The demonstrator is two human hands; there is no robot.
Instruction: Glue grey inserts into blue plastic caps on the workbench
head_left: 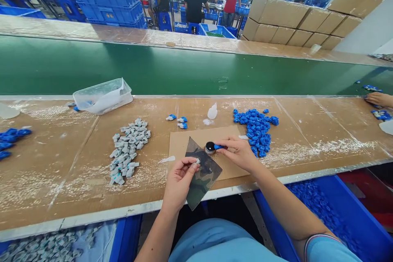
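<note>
My left hand (181, 177) pinches a small grey plastic part (197, 161) above a camouflage-patterned sheet (199, 186). In my right hand (238, 152) is a small blue plastic part (218, 146), its end at the rim of a little round jar (210, 147) with a dark inside. The jar stands on a cardboard sheet (178, 143), beside the camouflage sheet. To the left lies a pile of grey parts (129, 145); to the right, a pile of blue parts (256, 129). Three joined blue-and-white pieces (181, 120) lie behind the cardboard.
A clear plastic tub (104, 97) stands at the back left. Behind the bench runs a green conveyor belt (172, 69). Blue bins (346, 213) of parts sit below the front edge. Another person's hand (380, 99) is at the far right, and a white bottle-shaped piece (212, 111) lies mid-bench.
</note>
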